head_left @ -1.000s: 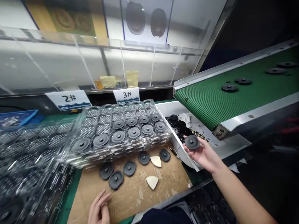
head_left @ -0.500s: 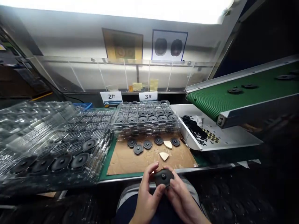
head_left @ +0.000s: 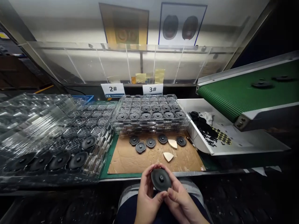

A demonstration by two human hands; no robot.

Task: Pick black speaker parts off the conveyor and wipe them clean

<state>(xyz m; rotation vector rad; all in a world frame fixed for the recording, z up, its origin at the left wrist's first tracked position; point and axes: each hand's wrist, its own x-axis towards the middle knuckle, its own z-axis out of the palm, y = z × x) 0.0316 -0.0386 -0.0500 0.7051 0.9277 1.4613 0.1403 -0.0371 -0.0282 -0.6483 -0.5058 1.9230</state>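
Between my hands, over my lap at the table's front edge, is a black round disc (head_left: 161, 179) with a small raised stud at its centre. My left hand (head_left: 149, 197) grips its left side and lower rim. My right hand (head_left: 178, 196) holds the right side, with both thumbs close together at the bottom. Ahead of the hands lie two pale triangular pads (head_left: 168, 156) and several similar black discs (head_left: 140, 147) on a brown cardboard sheet (head_left: 126, 161).
Clear plastic trays (head_left: 149, 123) with black discs stand behind the cardboard; more stacked trays (head_left: 93, 137) fill the left. At right, a white bin (head_left: 243, 147) holds black parts and yellow-marked pieces below a green conveyor (head_left: 243, 93) carrying discs. Labels 2# (head_left: 113, 90) and 3# (head_left: 153, 89) stand behind.
The disc has tilted up so its face shows more fully, and my fingers have shifted around its rim. My view has tipped downward; discs on the conveyor appear farther right.
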